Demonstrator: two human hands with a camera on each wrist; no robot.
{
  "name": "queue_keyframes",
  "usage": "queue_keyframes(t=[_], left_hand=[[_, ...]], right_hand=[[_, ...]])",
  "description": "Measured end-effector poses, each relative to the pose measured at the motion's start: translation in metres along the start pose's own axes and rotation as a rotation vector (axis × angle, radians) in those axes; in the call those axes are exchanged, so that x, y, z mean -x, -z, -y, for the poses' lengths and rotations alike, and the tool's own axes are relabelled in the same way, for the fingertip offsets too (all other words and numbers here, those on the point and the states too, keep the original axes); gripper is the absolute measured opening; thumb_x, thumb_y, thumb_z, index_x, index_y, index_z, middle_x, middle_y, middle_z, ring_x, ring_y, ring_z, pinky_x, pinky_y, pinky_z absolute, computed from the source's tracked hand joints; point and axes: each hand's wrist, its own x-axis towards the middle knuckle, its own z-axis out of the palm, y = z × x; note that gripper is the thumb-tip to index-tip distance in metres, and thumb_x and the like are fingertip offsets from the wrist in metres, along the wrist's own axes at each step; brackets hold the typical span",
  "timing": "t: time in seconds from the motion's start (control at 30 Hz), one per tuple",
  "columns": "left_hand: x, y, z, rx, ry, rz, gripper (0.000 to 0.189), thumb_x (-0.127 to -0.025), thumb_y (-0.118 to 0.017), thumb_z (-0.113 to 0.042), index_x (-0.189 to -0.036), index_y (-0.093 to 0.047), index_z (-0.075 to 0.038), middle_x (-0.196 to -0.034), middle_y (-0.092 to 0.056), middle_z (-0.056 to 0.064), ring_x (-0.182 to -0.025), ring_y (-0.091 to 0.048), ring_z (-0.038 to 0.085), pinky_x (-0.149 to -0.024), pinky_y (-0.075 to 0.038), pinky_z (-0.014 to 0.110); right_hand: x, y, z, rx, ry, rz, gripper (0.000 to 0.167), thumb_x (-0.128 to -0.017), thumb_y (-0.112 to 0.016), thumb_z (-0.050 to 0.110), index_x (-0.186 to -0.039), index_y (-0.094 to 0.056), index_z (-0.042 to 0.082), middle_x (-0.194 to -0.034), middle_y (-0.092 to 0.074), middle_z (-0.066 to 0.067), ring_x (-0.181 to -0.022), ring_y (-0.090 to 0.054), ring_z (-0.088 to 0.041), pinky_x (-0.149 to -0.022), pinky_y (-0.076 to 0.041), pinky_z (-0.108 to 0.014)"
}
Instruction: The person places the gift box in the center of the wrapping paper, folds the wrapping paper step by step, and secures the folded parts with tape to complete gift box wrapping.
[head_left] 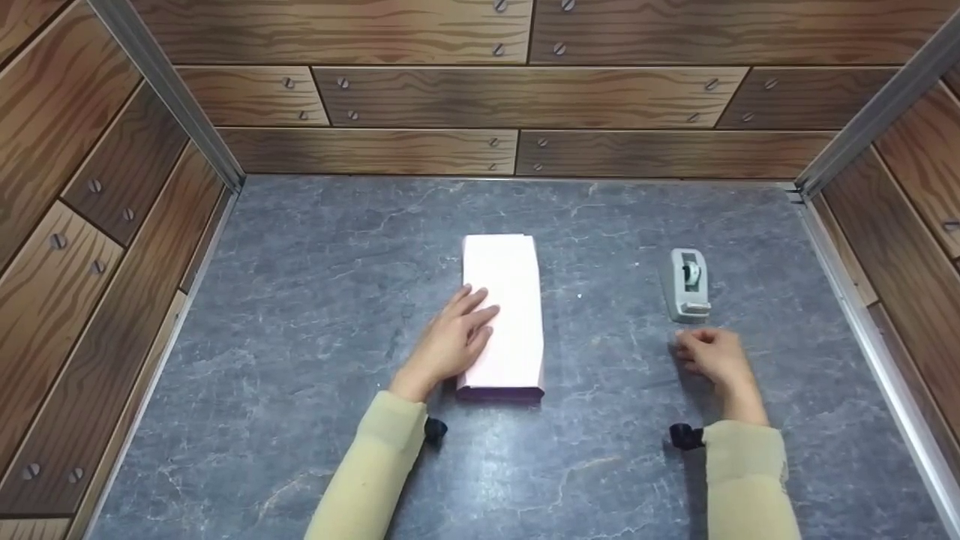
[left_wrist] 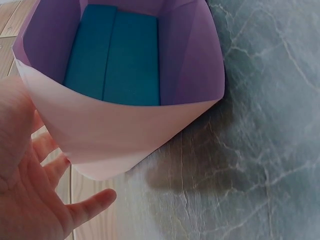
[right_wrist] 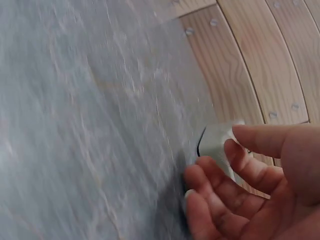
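Observation:
A pale sheet of paper point(head_left: 510, 330), purple on its inner side, is wrapped into a long open-ended sleeve. Through its near end in the left wrist view shows a teal box-like thing point(left_wrist: 130, 60) with a seam down it. My left hand point(head_left: 454, 337) lies on the sleeve's left edge with fingers spread over the top. At the right, a light grey tape dispenser point(head_left: 679, 289) stands with its cutter end toward me. Just in front of it is my right hand point(head_left: 716, 356), thumb and forefinger tips close together, other fingers bent. I cannot tell if tape is between them.
The grey marbled tabletop point(head_left: 337, 262) is bounded by wood-patterned panels point(head_left: 420, 97) at the back and both sides. Metal rails point(head_left: 862, 322) run along its edges. Black wrist-worn pieces point(head_left: 684, 436) stick out by both sleeves.

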Motion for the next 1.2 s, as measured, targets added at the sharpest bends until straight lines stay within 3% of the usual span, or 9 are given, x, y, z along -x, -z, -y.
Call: queue_keyframes(t=[0.27, 0.43, 0.73, 0.93, 1.2], left_hand=[[0.001, 0.0, -0.001, 0.006, 0.022, 0.014, 0.039, -0.102, -0.05, -0.03, -0.14, -0.057, -0.021, -0.155, -0.036, -0.002, -0.147, -0.019, 0.019, -0.113, -0.026, 0.049], [0.001, 0.0, -0.001, 0.007, 0.022, 0.01, 0.039, -0.102, -0.051, -0.03, -0.139, -0.057, -0.021, -0.156, -0.036, -0.002, -0.147, -0.019, 0.019, -0.113, -0.026, 0.049], [0.001, 0.0, -0.001, 0.006, 0.026, 0.007, 0.039, -0.101, -0.051, -0.03, -0.139, -0.058, -0.022, -0.155, -0.036, -0.002, -0.147, -0.019, 0.019, -0.113, -0.026, 0.05], [0.001, 0.0, -0.002, 0.004, 0.021, 0.001, 0.039, -0.101, -0.051, -0.03, -0.139, -0.058, -0.022, -0.155, -0.036, -0.002, -0.147, -0.019, 0.019, -0.112, -0.028, 0.052], [0.001, 0.0, 0.0, 0.001, -0.007, -0.011, 0.038, -0.101, -0.052, -0.029, -0.138, -0.059, -0.02, -0.154, -0.038, 0.0, -0.147, -0.02, 0.019, -0.114, -0.026, 0.044]], right_hand=[[0.003, -0.027, 0.017, -0.047, 0.121, 0.114, 0.034, -0.1, -0.055, 0.019, -0.11, -0.058, -0.013, -0.09, -0.067, -0.013, -0.078, -0.065, -0.011, -0.069, -0.056, -0.027], [0.004, -0.049, 0.034, -0.13, 0.193, 0.185, 0.026, -0.1, -0.058, 0.016, -0.098, -0.061, -0.01, -0.08, -0.063, -0.007, -0.075, -0.066, -0.014, -0.066, -0.057, -0.029], [0.006, -0.088, 0.068, -0.279, 0.224, 0.379, 0.02, -0.1, -0.057, 0.012, -0.095, -0.06, -0.007, -0.077, -0.061, -0.005, -0.072, -0.065, -0.016, -0.066, -0.056, -0.03], [0.006, -0.106, 0.093, -0.264, 0.232, 0.448, 0.017, -0.099, -0.058, 0.014, -0.093, -0.06, -0.002, -0.079, -0.061, -0.006, -0.074, -0.064, -0.018, -0.071, -0.057, -0.035], [0.003, -0.12, 0.12, -0.106, 0.269, 0.497, 0.023, -0.1, -0.057, 0.017, -0.1, -0.061, -0.006, -0.079, -0.061, -0.009, -0.073, -0.06, -0.019, -0.073, -0.054, -0.041]])
